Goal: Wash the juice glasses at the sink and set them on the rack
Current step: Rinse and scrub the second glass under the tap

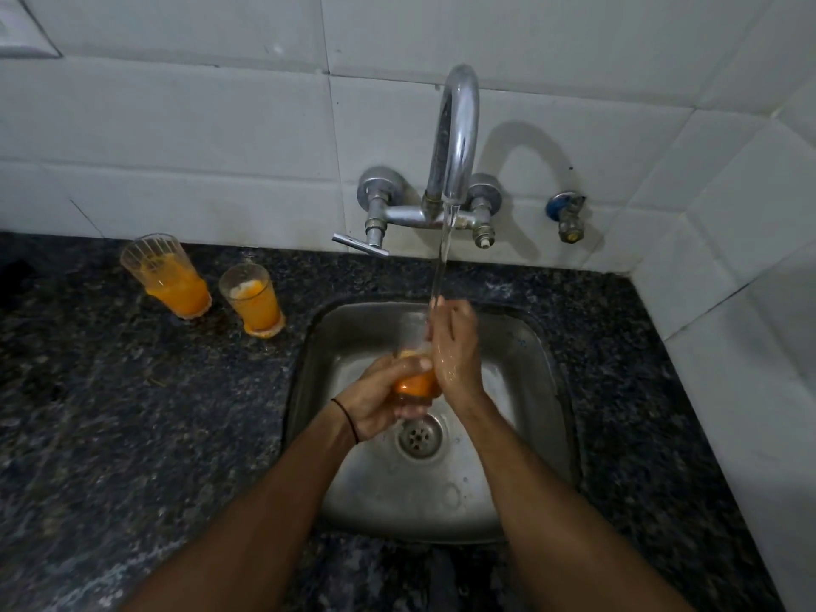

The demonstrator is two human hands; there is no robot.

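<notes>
Over the steel sink (530,368) my left hand (375,399) grips a juice glass (415,384) with orange juice left in its bottom. The glass stands upright under the running stream from the tap (457,139). My right hand (455,346) lies with straight, wet fingers against the glass's right side and rim, in the water. Two more juice glasses stand on the dark counter left of the sink: a ribbed one (165,276) and a smaller one (254,300), both partly filled with orange juice. No rack is in view.
The drain (419,437) sits just below the held glass. The tap's lever handle (360,245) juts out left above the sink's back edge. A small valve (567,214) is on the tiled wall at right. Speckled granite counter (132,413) surrounds the sink.
</notes>
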